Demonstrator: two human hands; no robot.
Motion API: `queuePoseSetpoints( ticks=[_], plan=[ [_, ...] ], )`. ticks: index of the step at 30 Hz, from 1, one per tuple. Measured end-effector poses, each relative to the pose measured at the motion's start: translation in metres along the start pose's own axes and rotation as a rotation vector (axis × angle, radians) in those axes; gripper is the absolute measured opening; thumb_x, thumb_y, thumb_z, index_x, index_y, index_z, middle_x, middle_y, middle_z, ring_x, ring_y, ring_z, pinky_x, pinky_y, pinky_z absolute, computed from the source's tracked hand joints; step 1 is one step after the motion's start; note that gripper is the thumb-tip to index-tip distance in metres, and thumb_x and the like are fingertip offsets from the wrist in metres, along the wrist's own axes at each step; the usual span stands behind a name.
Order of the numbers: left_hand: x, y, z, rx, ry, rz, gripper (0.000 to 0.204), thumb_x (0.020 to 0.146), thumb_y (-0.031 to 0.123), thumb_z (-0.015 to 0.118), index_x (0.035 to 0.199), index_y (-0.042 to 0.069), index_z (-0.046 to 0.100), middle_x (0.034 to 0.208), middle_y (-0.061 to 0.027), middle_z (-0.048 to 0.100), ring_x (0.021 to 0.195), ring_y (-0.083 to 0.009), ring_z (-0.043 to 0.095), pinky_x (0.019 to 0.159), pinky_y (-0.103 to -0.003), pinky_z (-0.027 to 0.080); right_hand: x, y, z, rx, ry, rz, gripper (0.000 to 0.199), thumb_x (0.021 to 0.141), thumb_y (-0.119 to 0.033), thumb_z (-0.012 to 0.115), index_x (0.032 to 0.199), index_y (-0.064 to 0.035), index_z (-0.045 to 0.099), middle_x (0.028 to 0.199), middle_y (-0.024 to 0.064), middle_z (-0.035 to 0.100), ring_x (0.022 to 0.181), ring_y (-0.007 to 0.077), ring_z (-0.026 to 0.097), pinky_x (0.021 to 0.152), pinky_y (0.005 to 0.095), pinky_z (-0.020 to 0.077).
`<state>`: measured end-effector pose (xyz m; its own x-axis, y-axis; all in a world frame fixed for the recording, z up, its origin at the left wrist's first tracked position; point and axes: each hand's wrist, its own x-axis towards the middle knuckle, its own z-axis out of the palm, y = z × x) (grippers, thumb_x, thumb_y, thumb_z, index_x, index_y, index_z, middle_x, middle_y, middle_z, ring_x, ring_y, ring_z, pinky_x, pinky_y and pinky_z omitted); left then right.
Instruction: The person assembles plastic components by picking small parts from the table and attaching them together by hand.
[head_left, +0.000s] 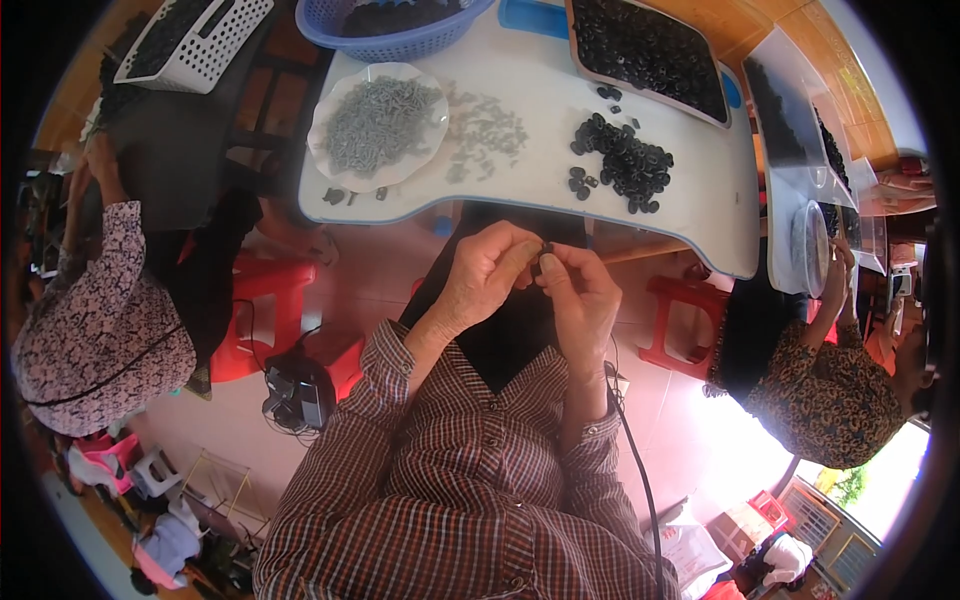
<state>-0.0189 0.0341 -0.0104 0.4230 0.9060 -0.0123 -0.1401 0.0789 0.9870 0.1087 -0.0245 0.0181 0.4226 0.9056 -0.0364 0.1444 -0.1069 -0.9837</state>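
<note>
Left hand (490,272) and right hand (582,295) pinch small black piece (546,251)

Mid-frame, both hands' thumbs and fingertips draw together, the piece between them; on the white table (535,175) in the upper middle, a scalloped plate (400,70) of grey pieces (380,125) stands left, a pile of black parts (630,165) right

Black part (546,252): small, dark, mostly covered by the grip. Pinched between left hand (492,272) and right hand (580,292), held in midair just off the table's (520,188) near edge. Exact shape, tilt: can't tell.
</note>
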Motion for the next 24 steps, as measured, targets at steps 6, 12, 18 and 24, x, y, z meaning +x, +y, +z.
queuePoseSetpoints(
  ticks=[6, 12, 18, 24],
  plan=[
    [-0.0009, -0.0002, 0.0027, 0.058, -0.001, 0.010, 0.011, 0.094, 0.008, 0.057, 0.094, -0.002, 0.063, 0.075, -0.0038, 0.062, 0.059, -0.0068, 0.057, 0.053, -0.020, 0.048, 0.0009, -0.0020, 0.0000, -0.003, 0.016, 0.042, 0.012, 0.088, -0.008, 0.066, 0.093, 0.0034, 0.063, 0.080, 0.0045, 0.065, 0.068, 0.0076, 0.060, 0.062, 0.0211, 0.0492],
    [0.0003, -0.0007, 0.0035, -0.004, 0.020, -0.019, 0.011, 0.094, 0.008, 0.057, 0.096, -0.002, 0.062, 0.076, -0.0036, 0.062, 0.059, -0.0070, 0.057, 0.054, -0.020, 0.047, 0.0020, 0.0019, -0.0027, 0.090, -0.014, 0.092, 0.019, 0.091, -0.015, 0.064, 0.095, 0.0031, 0.062, 0.079, 0.0043, 0.064, 0.066, 0.0071, 0.058, 0.060, 0.0201, 0.0478],
    [0.0008, 0.0006, 0.0031, 0.034, 0.022, -0.025, 0.010, 0.094, 0.008, 0.057, 0.093, -0.002, 0.060, 0.074, -0.0035, 0.061, 0.057, -0.0068, 0.055, 0.052, -0.021, 0.046, 0.0025, 0.0057, -0.0031, 0.202, -0.052, 0.156, 0.017, 0.092, -0.014, 0.062, 0.096, 0.0021, 0.063, 0.081, 0.0032, 0.065, 0.066, 0.0063, 0.057, 0.060, 0.0193, 0.0467],
    [0.0007, -0.0003, 0.0054, 0.053, 0.041, -0.044, 0.011, 0.093, 0.008, 0.058, 0.093, -0.002, 0.060, 0.072, -0.0036, 0.061, 0.056, -0.0067, 0.055, 0.050, -0.021, 0.045, 0.0036, 0.0075, -0.0044, 0.154, -0.059, 0.158, 0.015, 0.092, -0.013, 0.063, 0.096, 0.0021, 0.063, 0.080, 0.0029, 0.064, 0.065, 0.0062, 0.057, 0.060, 0.0193, 0.0469]
  ],
)
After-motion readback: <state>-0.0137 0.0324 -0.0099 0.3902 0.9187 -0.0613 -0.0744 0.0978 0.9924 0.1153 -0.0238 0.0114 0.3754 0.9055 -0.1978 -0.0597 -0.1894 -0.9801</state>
